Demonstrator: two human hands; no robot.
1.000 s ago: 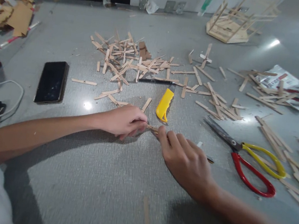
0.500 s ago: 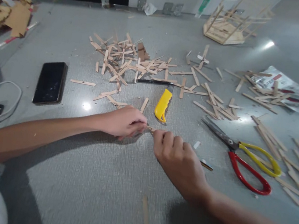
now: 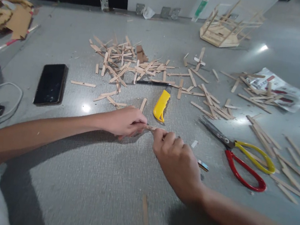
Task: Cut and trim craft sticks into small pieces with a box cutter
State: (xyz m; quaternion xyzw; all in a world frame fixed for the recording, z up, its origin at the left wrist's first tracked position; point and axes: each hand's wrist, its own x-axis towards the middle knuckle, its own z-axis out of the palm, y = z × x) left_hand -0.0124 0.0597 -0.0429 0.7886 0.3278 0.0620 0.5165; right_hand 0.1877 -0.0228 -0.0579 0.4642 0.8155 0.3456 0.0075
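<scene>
Craft stick [image 3: 151, 127]: between both hands, nearer than the yellow tool handle [image 3: 161, 105]; seemingly mid-work.
Left hand [image 3: 129, 123]: fingertips pinching one end.
Right hand [image 3: 178, 161]: fingers curled closed over the other end.
Stick frame [image 3: 218, 42]: largely assembled, behind.
Loose sticks [image 3: 152, 66]: scattered, apparently mostly unjoined.

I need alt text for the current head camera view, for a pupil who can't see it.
A person's left hand and right hand hold a small wooden stick between them over a grey table. Just beyond lie a yellow-handled tool and a heap of sticks; scissors are to the right, a phone to the left.
</scene>
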